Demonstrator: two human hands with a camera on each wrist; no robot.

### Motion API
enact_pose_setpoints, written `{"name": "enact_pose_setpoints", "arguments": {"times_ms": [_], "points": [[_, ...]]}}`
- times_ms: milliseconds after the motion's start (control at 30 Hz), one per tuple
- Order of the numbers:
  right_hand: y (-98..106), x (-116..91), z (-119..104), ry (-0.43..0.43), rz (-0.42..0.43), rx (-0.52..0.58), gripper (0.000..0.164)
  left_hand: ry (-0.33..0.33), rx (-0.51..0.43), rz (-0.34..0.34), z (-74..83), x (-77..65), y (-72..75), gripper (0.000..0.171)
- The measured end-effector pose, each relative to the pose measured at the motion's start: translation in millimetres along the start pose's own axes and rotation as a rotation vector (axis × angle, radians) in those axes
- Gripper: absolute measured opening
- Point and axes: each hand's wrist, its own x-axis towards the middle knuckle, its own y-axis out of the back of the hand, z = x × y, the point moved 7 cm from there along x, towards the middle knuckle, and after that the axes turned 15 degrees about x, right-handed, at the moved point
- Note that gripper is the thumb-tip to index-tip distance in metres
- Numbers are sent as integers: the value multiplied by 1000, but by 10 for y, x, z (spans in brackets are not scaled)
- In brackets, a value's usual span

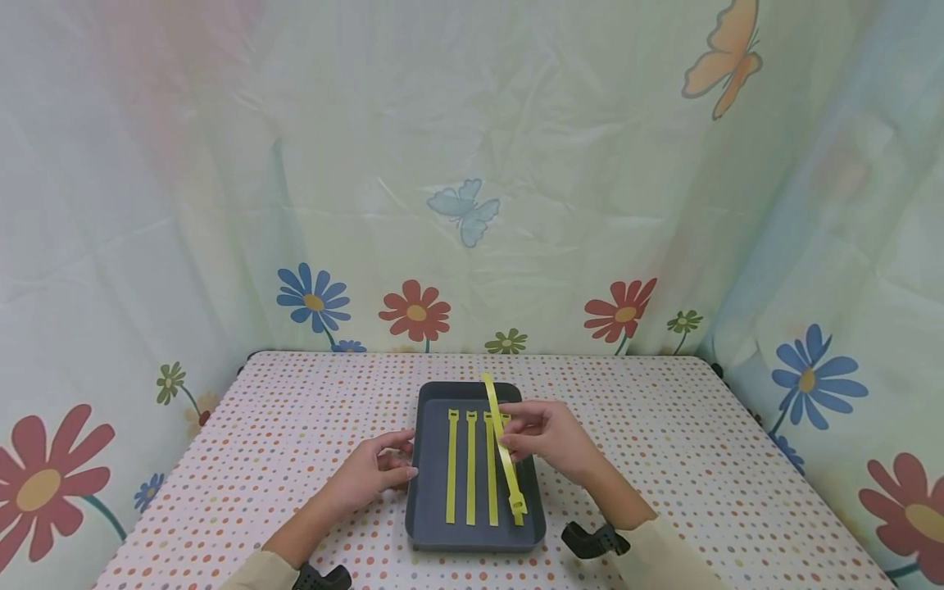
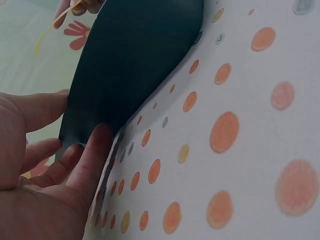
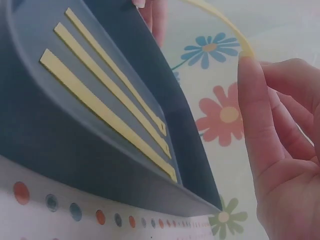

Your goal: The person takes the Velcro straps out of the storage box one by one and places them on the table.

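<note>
Got yellow tie (image 1: 509, 471) just left of R hand (image 1: 549, 434), pinched near mid-length, thumb & fingertips together on it. Slants over tray (image 1: 431, 492), slotted head toward the person, plain end up past the fingertips. Can't tell if slotted end touches anything below. Looks v. light, thin & bendy, curving away from the fingertips in R wrist view; prob. smooth, a bit slick, not fragile. Best held mid-length for balance, or at the wider head for more to grip. Left of R hand, see other ties (image 1: 471, 471) lying side by side in tray, incl. prob. one part-hidden behind the held one. Rests L hand (image 1: 366, 473) against tray's near-side wall, fingers & thumb apart, touching from outside, not wrapped round. Under both hands, see dotted table (image 1: 310, 410); beyond them, flowered backdrop (image 1: 332, 205).
</note>
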Motion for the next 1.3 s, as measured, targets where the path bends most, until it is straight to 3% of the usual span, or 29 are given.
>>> {"name": "enact_pose_setpoints", "arguments": {"times_ms": [500, 1300], "points": [[177, -114, 88, -40, 78, 104, 62, -5, -48, 7, 5, -15, -14, 71], [428, -303, 278, -37, 111, 108, 63, 30, -84, 33, -17, -23, -39, 68]]}}
